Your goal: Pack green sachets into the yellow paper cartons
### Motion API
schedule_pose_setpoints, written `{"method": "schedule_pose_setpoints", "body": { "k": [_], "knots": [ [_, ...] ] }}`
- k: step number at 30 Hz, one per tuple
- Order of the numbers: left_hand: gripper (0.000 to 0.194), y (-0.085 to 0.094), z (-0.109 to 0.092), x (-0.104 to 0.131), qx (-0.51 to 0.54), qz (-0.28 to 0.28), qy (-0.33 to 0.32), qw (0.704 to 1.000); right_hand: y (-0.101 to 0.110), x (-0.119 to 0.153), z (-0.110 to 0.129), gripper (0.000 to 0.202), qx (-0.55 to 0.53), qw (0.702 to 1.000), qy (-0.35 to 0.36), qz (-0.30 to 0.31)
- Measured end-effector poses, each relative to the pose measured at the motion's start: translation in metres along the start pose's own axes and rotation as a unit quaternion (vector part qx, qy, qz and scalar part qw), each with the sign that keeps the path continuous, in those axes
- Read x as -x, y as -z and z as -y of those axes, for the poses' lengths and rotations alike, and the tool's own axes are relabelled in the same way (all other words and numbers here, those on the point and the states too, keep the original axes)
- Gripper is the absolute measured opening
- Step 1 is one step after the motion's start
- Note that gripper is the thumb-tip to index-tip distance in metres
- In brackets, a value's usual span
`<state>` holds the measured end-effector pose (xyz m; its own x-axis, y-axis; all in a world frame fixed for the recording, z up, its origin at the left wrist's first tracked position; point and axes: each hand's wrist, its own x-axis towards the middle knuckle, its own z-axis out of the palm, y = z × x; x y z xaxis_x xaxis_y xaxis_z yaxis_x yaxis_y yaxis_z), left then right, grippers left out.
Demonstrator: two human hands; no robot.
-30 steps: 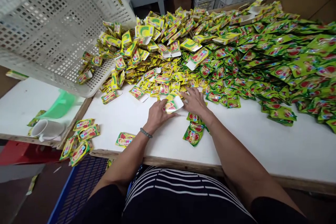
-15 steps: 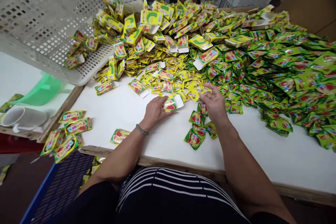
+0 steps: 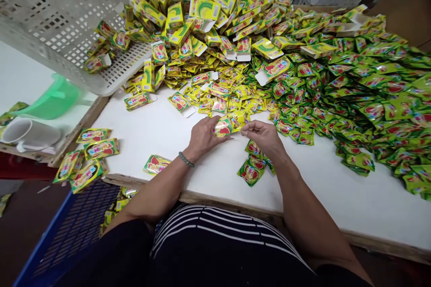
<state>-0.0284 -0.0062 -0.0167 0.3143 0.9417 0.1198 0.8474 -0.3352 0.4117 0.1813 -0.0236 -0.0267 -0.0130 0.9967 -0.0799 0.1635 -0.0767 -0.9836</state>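
My left hand (image 3: 204, 136) is closed around a small printed box (image 3: 222, 126) with a watermelon picture, held just above the white tabletop. At the box's right end, my right hand (image 3: 262, 136) pinches a yellow sachet (image 3: 239, 119) between thumb and fingers. The sachet lies against the box's end, covering its white flap; how far it reaches inside I cannot tell. Below my right hand lie several green sachets (image 3: 252, 170), partly hidden by it. Another printed box (image 3: 156, 164) rests beside my left forearm. Loose yellow sachets (image 3: 205, 105) lie just beyond my hands.
Yellow boxes (image 3: 204, 9) are heaped at the back, with green sachets (image 3: 357, 85) piled to the right. A white perforated basket (image 3: 111, 81) tips over the left side. Several printed boxes (image 3: 101, 148) sit at the left edge, above a blue crate (image 3: 72, 215). A white mug (image 3: 32, 133) lies farther left.
My right hand has come down and left from the yellow pile to the box's open end, bringing a yellow sachet. The white flap is now covered. My left hand still holds the box.
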Motion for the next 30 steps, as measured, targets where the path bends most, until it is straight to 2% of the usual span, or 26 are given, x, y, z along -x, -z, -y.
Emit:
{"method": "schedule_pose_setpoints", "body": {
  "k": [6,7,10,12,16,19,22,27,29,30],
  "knots": [
    [0.069,-0.004,-0.001,0.002,-0.033,0.002,-0.034,0.999,0.016,0.004,0.015,0.02,0.035,0.996,-0.033,0.072],
    [0.069,-0.005,-0.001,0.002,-0.034,0.004,-0.04,0.999,0.019,0.004,0.016,0.023,0.056,0.996,-0.032,0.054],
    [0.07,-0.01,-0.003,0.002,-0.025,0.007,-0.058,0.998,0.018,0.001,0.014,0.037,0.149,0.986,0.012,-0.072],
    [0.07,-0.012,-0.006,0.002,-0.016,0.009,-0.071,0.997,0.014,-0.002,0.007,0.042,0.2,0.973,0.05,-0.105],
    [0.068,-0.012,-0.012,0.003,-0.013,0.013,-0.062,0.998,0.012,-0.009,-0.01,0.032,0.188,0.98,0.04,-0.056],
    [0.069,-0.005,-0.01,0.003,-0.015,0.018,-0.02,1.0,0.02,-0.012,-0.015,0.033,0.2,0.977,0.047,-0.061],
    [0.068,0.005,-0.004,0.001,-0.019,0.025,0.015,0.999,0.019,-0.01,-0.014,0.03,0.283,0.956,0.059,-0.055],
    [0.068,0.017,0.006,-0.002,-0.018,0.013,0.029,0.999,-0.005,0.001,-0.016,0.028,0.452,0.889,0.077,-0.013],
    [0.069,0.016,0.006,-0.002,-0.026,0.029,0.018,0.999,-0.008,0.002,-0.017,0.02,0.473,0.879,0.066,0.01],
    [0.069,0.015,0.006,-0.001,-0.034,0.038,0.01,0.999,-0.005,0.002,-0.017,0.018,0.463,0.885,0.053,0.012]
  ]
}}
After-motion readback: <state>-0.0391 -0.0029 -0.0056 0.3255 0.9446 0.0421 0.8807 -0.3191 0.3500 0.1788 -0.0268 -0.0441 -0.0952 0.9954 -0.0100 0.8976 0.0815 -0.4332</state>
